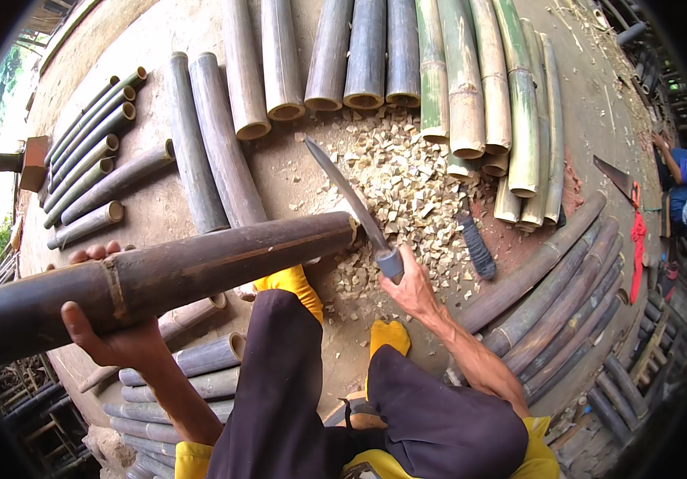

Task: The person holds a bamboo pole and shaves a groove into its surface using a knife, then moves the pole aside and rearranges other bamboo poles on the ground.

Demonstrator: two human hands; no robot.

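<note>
Across the person's knees, a dark bamboo pole (199, 267) lies nearly level, its cut end pointing right. The left hand (108, 331) is wrapped around it from below, fingers curled over the top. The right hand (411, 287) is clenched on the handle of a long knife (351, 203), whose blade rests against the pole's cut end above a heap of wood chips (403, 184).

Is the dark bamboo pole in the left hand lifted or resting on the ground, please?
Lifted: the left hand grips the bamboo pole from beneath, roughly level above the ground.
</note>
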